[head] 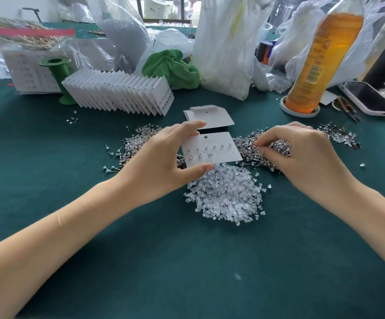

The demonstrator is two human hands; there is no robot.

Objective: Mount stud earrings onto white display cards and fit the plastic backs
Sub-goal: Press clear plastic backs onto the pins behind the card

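Head view: left hand (163, 157) grip on card (212, 149), right hand (301, 153) fingertips in studs (251, 146).

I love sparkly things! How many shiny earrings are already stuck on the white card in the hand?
8 on the white paper display card: five sparkly stud earrings along its top row, three beneath. The left hand might hide another.

I'm looking at a small jewellery packing workshop: a green felt desk (48, 203) heaped with loose stud earrings (262, 148), plastic backs (228, 199), stacked display cards (122, 93) and stock bags (223, 42).

Matt card (219, 155), clear plastic backs (227, 199)
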